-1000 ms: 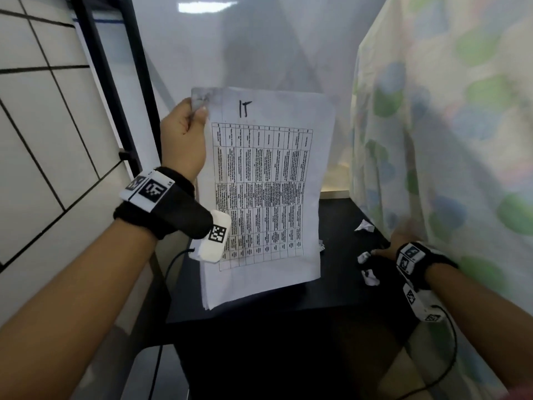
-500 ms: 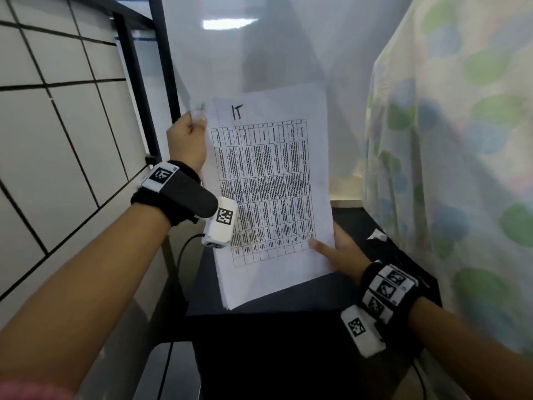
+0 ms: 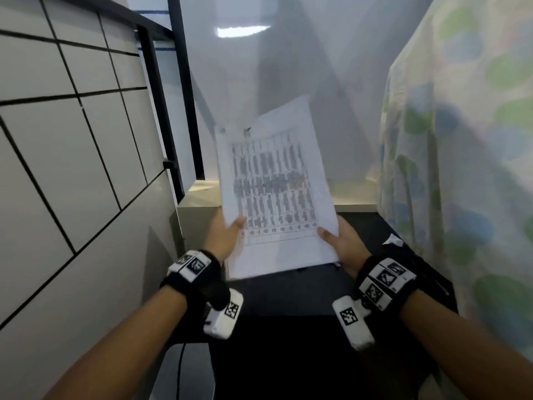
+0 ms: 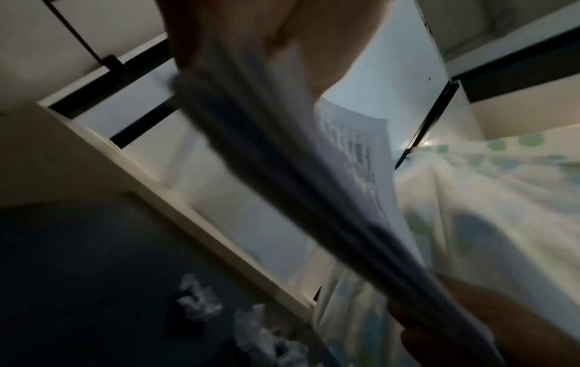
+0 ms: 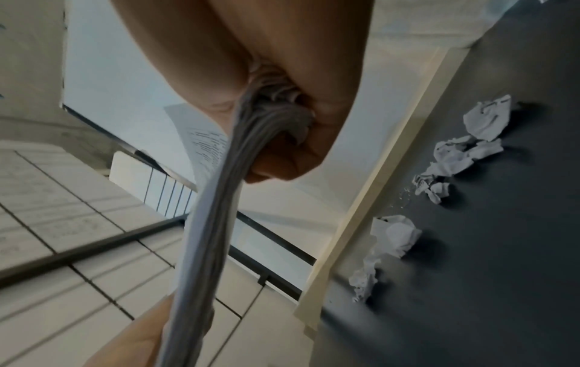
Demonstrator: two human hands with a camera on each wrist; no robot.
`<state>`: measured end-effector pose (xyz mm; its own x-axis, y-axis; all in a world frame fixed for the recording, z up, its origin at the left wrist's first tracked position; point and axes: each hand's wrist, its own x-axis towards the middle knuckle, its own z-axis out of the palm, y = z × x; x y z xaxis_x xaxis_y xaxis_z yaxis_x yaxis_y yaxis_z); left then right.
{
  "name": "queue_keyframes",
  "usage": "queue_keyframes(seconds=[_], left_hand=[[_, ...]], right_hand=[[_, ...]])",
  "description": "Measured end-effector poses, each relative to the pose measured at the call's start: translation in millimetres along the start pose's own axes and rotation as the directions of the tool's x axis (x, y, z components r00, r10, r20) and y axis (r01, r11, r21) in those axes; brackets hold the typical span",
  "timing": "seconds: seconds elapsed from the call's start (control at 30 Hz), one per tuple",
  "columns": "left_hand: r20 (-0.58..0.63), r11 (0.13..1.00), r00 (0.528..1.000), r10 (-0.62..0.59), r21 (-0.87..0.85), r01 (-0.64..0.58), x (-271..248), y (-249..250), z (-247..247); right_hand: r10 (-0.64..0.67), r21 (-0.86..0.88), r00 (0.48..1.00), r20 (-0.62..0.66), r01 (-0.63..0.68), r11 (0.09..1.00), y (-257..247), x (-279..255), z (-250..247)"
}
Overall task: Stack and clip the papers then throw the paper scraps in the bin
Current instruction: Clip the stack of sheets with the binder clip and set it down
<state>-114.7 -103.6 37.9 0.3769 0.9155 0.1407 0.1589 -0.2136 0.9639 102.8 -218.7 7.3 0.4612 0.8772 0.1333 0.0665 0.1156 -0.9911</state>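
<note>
I hold the stack of papers (image 3: pixel 274 194) mid-frame above the black table (image 3: pixel 288 295), my left hand (image 3: pixel 223 235) and right hand (image 3: pixel 343 241) gripping its lower corners. Only my right wrist view shows the crumpled paper scraps (image 5: pixel 455 154) at its right, on the table.

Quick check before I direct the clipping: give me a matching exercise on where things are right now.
Things:
1. paper stack
2. left hand
3. right hand
4. paper scraps

Places or states:
A. lying crumpled on the dark table
B. grips the stack's lower right edge
C. held up above the table
D. grips the stack's lower left edge

Pairs: 1-C, 2-D, 3-B, 4-A
</note>
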Motion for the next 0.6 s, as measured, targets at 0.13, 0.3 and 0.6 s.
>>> queue_keyframes(seconds=[0.13,0.3,0.6], left_hand=[[-0.120,0.979,0.991,-0.058,0.186,0.079,-5,-19,-31],[-0.179,0.895,0.984,-0.016,0.437,0.094,-13,-28,-69],[0.001,0.792,0.977,-0.212,0.586,0.171,17,-79,-38]], right_hand=[[0.126,-0.430,0.984,0.126,-0.060,0.901,8,1,35],[0.309,-0.568,0.906,0.290,-0.097,0.817,40,5,79],[0.394,-0.800,0.881,0.261,-0.031,0.600,58,3,53]])
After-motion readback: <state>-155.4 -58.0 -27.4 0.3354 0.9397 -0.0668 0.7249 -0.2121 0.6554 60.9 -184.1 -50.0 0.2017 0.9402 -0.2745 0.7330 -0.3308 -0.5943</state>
